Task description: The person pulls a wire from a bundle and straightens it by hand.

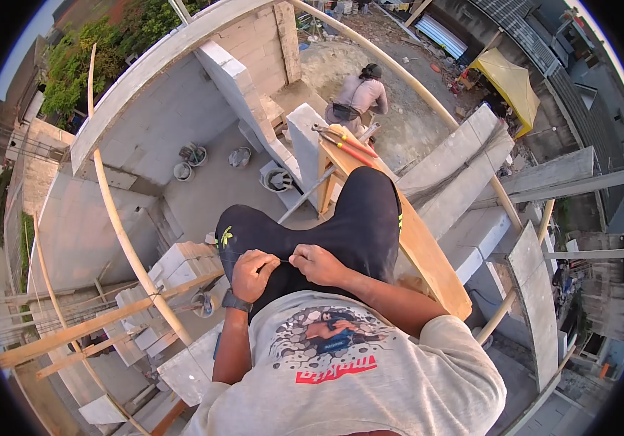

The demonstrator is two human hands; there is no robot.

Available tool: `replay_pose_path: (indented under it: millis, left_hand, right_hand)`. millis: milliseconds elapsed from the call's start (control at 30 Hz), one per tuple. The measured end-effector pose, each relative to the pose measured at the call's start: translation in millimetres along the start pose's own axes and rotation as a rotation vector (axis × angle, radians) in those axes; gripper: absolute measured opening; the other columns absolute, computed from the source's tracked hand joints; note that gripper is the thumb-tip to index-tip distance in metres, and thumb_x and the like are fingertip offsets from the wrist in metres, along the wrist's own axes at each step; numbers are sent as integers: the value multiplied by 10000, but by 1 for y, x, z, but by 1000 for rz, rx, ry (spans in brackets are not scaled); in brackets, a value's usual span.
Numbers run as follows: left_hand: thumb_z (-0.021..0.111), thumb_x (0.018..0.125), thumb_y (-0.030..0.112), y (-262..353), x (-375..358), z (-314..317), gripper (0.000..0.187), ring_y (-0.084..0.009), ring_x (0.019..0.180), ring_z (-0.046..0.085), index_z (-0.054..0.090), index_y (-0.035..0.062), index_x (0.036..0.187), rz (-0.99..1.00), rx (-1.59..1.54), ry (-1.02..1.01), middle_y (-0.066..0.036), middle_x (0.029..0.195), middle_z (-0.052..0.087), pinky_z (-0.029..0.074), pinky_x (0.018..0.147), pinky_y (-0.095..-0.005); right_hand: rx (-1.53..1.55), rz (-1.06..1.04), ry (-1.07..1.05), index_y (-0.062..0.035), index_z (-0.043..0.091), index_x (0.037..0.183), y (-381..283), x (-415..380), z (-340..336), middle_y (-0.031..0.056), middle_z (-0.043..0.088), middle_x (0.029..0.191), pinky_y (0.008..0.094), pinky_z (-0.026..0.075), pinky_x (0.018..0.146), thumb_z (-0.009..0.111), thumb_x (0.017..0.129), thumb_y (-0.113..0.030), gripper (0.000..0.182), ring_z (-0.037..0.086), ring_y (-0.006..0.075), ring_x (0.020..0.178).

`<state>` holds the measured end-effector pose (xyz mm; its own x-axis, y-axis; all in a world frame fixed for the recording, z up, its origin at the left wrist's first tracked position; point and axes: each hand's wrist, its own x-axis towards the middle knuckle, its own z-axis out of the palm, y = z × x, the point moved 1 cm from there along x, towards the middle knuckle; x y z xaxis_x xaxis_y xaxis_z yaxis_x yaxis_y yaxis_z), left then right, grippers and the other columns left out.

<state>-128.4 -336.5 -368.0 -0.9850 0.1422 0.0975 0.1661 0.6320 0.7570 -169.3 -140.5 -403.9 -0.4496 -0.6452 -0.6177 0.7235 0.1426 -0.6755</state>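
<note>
My left hand point(254, 275), with a dark watch on its wrist, is above my lap, its thumb and fingers pinched on one end of a thin wire point(283, 261). Close beside it, my right hand point(316, 264) pinches the other end. Only a short stretch of the wire shows between the two hands. Beneath them are my dark trousers point(341, 225). Pliers with red and orange handles point(354, 147) lie on the upper end of a wooden plank point(428, 247) to the right of my knees.
Far below, a person point(359, 98) crouches on the ground. Buckets point(183, 171) stand on the floor at left. Curved bamboo poles point(127, 240) and block walls point(254, 109) surround me. A yellow canopy point(508, 83) is at the upper right.
</note>
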Motion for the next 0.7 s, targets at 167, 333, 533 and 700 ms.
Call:
replay_pose_path:
  millis: [167,333,533,700]
  left_hand:
    - [683,845,136,-6,6,-7,111,-269,784,637,720,32,855,-64,-110,-26,-104,826,690,485,730,-368]
    - [682,847,132,-4,12,-9,110,-270,790,640,719,29,859,-63,-107,-66,-105,833,691,486,737,-362]
    - [679,843,124,1,15,-5,98,-269,786,638,720,35,854,-26,-69,-49,-97,835,691,486,740,-361]
    - [681,837,124,0,12,1,88,-267,779,635,719,45,842,-13,-45,-33,-91,833,691,483,738,-362]
  right_hand:
    - [-953,-851,427,-51,592,860,-20,-22,8,89,589,757,387,506,597,660,884,-250,212,632,287,677]
    - [-1198,-917,429,-58,585,835,-18,-23,4,78,574,745,393,510,590,664,879,-233,197,631,280,677]
    - [-971,-883,517,-52,577,776,-8,-18,6,95,598,711,361,490,554,663,883,-235,229,608,247,621]
    - [72,-95,111,-39,570,744,-9,-14,2,12,516,606,264,355,475,586,946,-225,275,462,133,508]
